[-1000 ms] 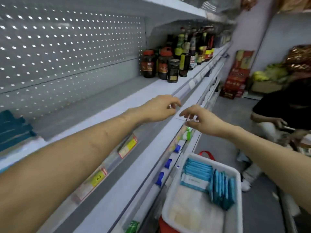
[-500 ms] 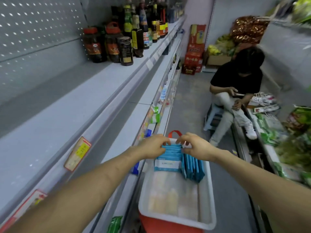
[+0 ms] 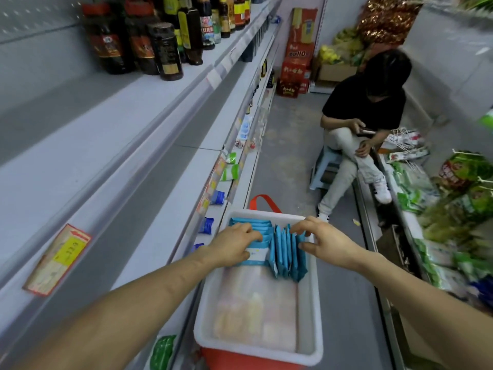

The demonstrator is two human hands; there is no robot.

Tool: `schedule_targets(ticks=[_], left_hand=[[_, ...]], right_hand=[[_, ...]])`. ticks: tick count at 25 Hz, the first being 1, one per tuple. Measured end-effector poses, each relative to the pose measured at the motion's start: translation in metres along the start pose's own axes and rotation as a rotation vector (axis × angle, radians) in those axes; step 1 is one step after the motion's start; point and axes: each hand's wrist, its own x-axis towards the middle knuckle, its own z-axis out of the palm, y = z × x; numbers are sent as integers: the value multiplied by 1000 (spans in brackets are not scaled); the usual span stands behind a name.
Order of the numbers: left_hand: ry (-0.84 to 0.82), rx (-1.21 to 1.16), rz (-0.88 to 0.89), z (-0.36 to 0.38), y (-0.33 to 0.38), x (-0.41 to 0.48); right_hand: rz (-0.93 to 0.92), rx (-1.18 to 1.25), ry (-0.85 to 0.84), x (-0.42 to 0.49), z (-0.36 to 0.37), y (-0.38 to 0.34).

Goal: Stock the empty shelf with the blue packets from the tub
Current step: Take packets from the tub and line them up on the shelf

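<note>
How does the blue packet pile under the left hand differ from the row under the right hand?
The left pile shows its broad face with a white label; the right row stands edge-on, fanned apart. The left hand grips its pile; the right hand pinches its row. Both are blue, inside the white tub.

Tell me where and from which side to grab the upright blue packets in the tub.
The upright blue packets stand on edge, fanned, tops exposed, close to the tub wall on the right. Come from straight above and pinch the top edges, squeezing the row sideways.
</note>
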Motion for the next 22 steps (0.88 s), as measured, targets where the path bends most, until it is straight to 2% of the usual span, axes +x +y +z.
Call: schedule_targets(ticks=[6,15,22], left_hand=[[72,1,50,11,11,-8],[8,-4,146,12,23,-30],[-82,58,96,17,19,-28]], right_hand=[[-12,-8,8,-2,-11,3],[-81,-13,-14,2,-16,-12],[-97,-49,-36,-6,-15,-15]])
